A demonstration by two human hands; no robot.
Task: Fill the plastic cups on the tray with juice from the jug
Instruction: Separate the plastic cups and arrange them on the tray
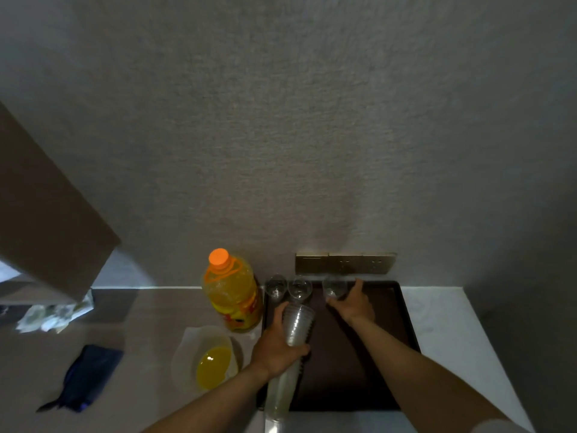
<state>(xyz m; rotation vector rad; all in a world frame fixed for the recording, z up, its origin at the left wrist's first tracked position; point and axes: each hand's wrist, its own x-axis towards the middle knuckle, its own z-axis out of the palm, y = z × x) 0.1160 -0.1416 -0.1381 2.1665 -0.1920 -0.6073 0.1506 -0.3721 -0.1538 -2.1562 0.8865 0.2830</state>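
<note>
In the head view the left hand (278, 348) grips a long stack of clear cups (295, 332) over the dark tray (402, 307), fingers curled round it. The right hand (354, 303) pinches 1 cup (333, 289) at the tray's far edge, beside 2 others (all empty). The juice jug (231, 292) stands left of the tray.

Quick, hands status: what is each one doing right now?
Left hand: grips the stack of plastic cups.
Right hand: fingers curled round a single cup at the back of the tray.

Dim room, grey textured wall (281, 120), brass socket panel (345, 264), pale countertop (437, 320), brown cabinet (46, 214) at left.
</note>
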